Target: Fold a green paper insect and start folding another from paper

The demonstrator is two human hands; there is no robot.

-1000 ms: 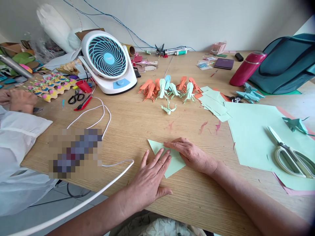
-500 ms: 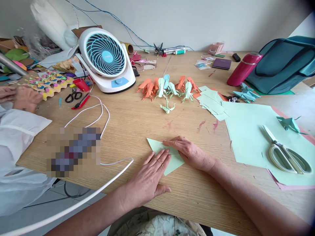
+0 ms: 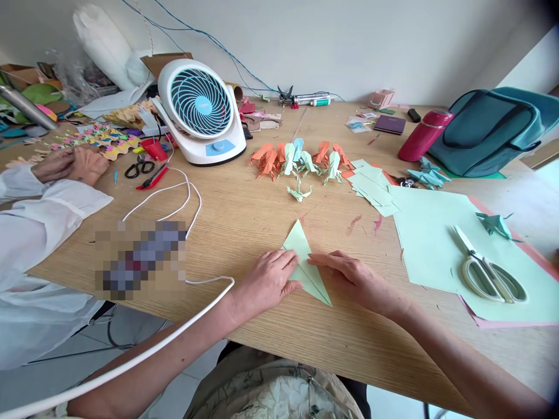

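Observation:
A pale green sheet of paper (image 3: 299, 235), folded into a narrow pointed shape with a crease along it, lies on the table in front of me. My left hand (image 3: 269, 276) rests flat on its left side, fingers stretched out and thumb near the lower edge. On the other side, my right hand (image 3: 351, 273) is open, with its fingertips touching the paper's right edge. Several folded paper figures, orange ones (image 3: 267, 160) and pale green ones (image 3: 333, 166), stand beyond the hands, with a small green figure (image 3: 299, 191) nearest the sheet.
Cut green paper pieces (image 3: 371, 186) and large green sheets (image 3: 430, 224) lie to the right, with scissors (image 3: 487, 273) on top. A fan (image 3: 201, 107), red bottle (image 3: 425, 135) and teal bag (image 3: 484, 134) stand behind. A white cable (image 3: 174, 337) crosses my left forearm. Another person's hands (image 3: 82, 164) are at left.
The paper has been turned, so its point now faces away from me. My left hand has slid to its left side; my right hand has moved right, off its top.

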